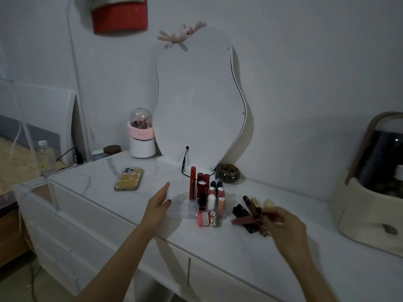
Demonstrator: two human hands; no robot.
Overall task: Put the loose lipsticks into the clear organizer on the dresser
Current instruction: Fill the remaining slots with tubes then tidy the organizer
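A: Where is the clear acrylic organizer?
B: On the white marble-look counter, several lipsticks standing in its right side. The left hand holds its left edge, fingers nearly straight.
A: And the right hand?
B: Blurred; fingers curled, pinching a dusty-rose lipstick tube over the loose dark lipsticks.

I logged a phone at ten o'clock, wavy mirror at twelve, a dark round jar beside it, cream case at three.
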